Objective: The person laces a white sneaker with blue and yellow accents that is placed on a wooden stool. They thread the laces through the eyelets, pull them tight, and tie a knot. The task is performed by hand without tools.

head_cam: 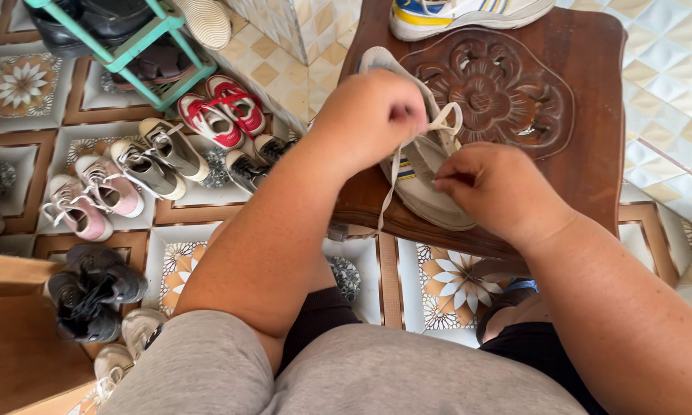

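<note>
Left hand (373,115) and right hand (494,188), both pinched closed on the cream shoelace (446,123) of a worn beige sneaker (427,173) lying on the carved dark wooden surface (584,92).

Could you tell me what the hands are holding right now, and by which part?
Both hands grip the lace of the beige shoe: the left hand pinches a strand, the right hand pinches it near the eyelets.
</note>
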